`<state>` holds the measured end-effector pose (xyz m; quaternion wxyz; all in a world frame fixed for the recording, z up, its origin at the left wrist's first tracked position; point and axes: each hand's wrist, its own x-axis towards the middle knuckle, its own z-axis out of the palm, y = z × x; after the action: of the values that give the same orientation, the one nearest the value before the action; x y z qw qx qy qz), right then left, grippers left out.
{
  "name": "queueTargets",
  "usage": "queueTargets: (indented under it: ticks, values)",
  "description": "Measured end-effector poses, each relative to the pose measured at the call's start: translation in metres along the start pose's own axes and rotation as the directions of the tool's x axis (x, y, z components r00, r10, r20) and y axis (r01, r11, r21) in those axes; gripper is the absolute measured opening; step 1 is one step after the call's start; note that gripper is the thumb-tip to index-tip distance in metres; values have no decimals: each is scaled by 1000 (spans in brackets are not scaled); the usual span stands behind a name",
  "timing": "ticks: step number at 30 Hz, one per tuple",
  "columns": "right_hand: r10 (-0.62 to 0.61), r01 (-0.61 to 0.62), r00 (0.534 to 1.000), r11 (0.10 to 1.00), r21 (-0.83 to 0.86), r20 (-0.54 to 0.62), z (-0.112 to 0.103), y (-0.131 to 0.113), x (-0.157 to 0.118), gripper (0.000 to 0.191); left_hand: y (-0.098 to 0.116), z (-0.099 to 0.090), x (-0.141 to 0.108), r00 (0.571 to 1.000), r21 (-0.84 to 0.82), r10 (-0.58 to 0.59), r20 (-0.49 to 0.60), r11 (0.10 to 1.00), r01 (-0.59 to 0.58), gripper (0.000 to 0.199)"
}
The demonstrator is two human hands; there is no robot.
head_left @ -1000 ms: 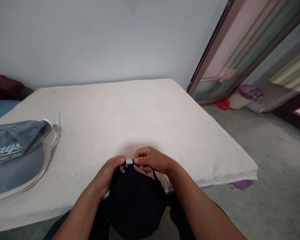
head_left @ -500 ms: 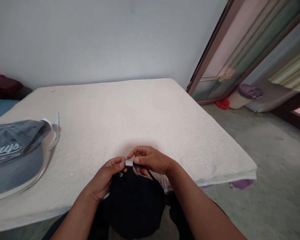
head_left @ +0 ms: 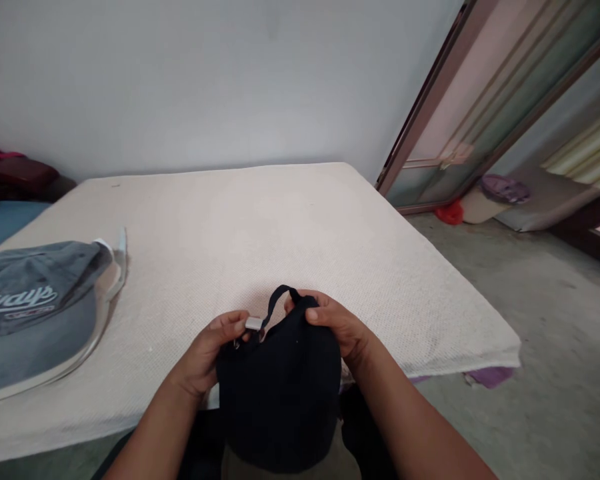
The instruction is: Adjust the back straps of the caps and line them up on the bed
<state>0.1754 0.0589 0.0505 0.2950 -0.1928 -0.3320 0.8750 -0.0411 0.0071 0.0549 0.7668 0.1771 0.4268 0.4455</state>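
Pale textured cloth (head_left: 220, 227) spreads ahead, a grey cap (head_left: 50, 333) on it between eight and nine o'clock. At six, across the near edge, is the black cap (head_left: 280, 400): brim (head_left: 343, 461) toward six, strap (head_left: 271, 303) toward twelve, long axis running between. Left hand (head_left: 207, 353) pinches the buckle (head_left: 253, 324); right hand (head_left: 339, 327) grips the black cap's upper edge. Strap seemingly threaded, though the grip obscures it; its loop bows slack, not drawn flat.
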Motion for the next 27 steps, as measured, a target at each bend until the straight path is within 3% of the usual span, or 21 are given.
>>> queueTargets:
  ticks: [2,5,7,10,16,20,24,27]
  values:
    - [14,-15,999,1000,-16,-40,-1,-2,1,39,0,2,2,1000,13,6,12,1000,-6,16]
    - [-28,18,993,996,-85,-114,-4,-6,4,43,6,2,4,991,-20,125,-53,992,-126,14]
    - [-74,35,980,977,-210,-185,-7,-9,8,41,10,2,6,976,-40,186,-113,981,-192,14]
    - [-130,7,955,908,-419,-265,-10,-12,14,33,11,5,9,970,29,200,-136,980,-198,12]
    - [-129,12,968,881,-473,-216,-7,-17,20,20,-2,8,16,987,174,155,31,972,-158,13]
    - [-111,14,983,843,-537,-147,-4,-18,21,31,-8,7,19,984,207,159,85,963,-174,13]
    - [-2,-65,993,813,-579,-114,-5,-15,23,22,-10,6,19,985,243,150,81,956,-166,11]
    - [15,-93,991,800,-593,-135,-8,-12,23,11,-11,7,19,989,250,127,70,958,-140,9]
